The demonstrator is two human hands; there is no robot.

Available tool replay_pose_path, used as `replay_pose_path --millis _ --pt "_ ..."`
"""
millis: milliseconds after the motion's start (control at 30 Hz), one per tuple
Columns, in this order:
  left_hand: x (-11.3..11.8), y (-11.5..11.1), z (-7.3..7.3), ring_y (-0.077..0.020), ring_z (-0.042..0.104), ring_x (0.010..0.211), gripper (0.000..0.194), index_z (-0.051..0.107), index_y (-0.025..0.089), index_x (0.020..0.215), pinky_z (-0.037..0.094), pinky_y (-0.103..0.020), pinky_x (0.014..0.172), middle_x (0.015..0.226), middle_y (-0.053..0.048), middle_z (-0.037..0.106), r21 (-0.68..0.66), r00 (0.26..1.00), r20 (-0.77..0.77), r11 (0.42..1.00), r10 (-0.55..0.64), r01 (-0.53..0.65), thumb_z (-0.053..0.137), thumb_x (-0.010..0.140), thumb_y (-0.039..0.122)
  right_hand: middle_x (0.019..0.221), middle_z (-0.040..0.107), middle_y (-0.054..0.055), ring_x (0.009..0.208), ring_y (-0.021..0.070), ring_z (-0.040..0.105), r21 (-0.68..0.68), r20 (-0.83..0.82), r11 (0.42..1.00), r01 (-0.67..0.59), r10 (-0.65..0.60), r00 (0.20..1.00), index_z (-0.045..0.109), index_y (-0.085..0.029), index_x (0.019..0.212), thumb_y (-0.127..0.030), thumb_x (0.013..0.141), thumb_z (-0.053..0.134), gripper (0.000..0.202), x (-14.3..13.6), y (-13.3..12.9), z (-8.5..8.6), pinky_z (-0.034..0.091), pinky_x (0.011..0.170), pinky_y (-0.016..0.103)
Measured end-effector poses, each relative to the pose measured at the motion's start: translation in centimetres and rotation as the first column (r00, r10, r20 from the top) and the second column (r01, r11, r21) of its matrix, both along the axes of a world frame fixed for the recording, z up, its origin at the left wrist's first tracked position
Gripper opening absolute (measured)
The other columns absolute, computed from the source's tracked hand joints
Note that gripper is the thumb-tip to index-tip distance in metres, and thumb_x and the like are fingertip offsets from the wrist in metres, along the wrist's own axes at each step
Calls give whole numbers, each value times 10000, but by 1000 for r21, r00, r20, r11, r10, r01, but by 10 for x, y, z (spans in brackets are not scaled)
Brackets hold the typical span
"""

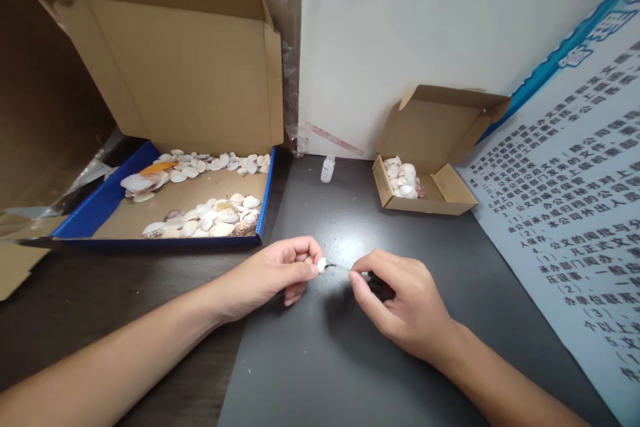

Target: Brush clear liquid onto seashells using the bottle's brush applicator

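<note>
Between its thumb and index finger, my left hand (283,273) pinches a small white shell (321,265). My right hand (403,300) is closed on a thin tool (340,267), whose dark, slender tip points left and reaches the shell's edge. Both hands are above the dark grey mat, a short gap apart. Beyond them stands a small white bottle (327,169) with no cap visible on it.
At the left, an open blue-edged box (120,213) holds several shells. A smaller open cardboard box (453,205) at the back right holds white shells (401,177). A printed sheet (565,213) slopes along the right side; a white panel (390,33) stands behind.
</note>
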State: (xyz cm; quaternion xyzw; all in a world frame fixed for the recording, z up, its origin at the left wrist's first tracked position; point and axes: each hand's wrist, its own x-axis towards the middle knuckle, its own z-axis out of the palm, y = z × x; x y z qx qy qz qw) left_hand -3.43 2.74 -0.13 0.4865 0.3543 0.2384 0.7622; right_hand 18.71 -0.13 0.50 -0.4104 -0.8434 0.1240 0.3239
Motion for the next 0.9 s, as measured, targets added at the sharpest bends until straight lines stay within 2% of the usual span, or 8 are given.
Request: replay_pose_path --millis 100,233,400,533,700,900 --pt "0 0 0 -74 349 489 207 542 182 830 302 -206 489 552 77 405 -5 1000 13 1000 15 -15 660 848 352 607 586 -9 499 110 489 -8 18 998 67 -66 998 622 -169 770 -204 915 524 179 2 3 1 353 526 250" --pt "1 -1 3 -55 340 481 226 526 183 781 302 -193 476 581 78 411 -85 991 94 993 95 -87 713 806 308 600 580 -21 487 104 471 -12 7 998 70 -69 998 616 -182 769 -208 913 525 173 1 2 5 350 511 244" --pt "1 -2 6 -50 290 474 173 531 183 798 286 -179 464 560 85 371 -219 967 194 968 167 -123 689 828 247 583 536 -45 472 92 449 -145 -46 982 123 -131 990 608 -197 791 -243 943 523 180 -2 -7 11 343 480 226" --pt "1 -3 5 -49 282 477 96 564 168 842 273 -177 464 556 82 350 -276 959 226 955 171 -105 638 866 225 664 590 -20 536 107 499 -196 -128 974 113 -139 982 594 -201 804 -247 952 521 172 -2 -14 7 377 506 224" --pt "1 -4 1 -52 274 487 116 570 166 832 268 -180 470 545 80 351 -276 964 219 957 151 -87 662 857 232 673 583 -20 546 105 486 -223 -151 973 58 -93 984 601 -196 800 -228 936 541 152 -5 -15 1 371 524 228" --pt "2 -3 2 -48 273 483 176 552 172 767 270 -181 469 543 82 371 -241 969 194 965 151 -102 712 821 223 619 532 -37 522 100 452 -395 -131 914 86 -149 980 597 -194 760 -263 934 529 200 -4 -10 -3 342 487 215"
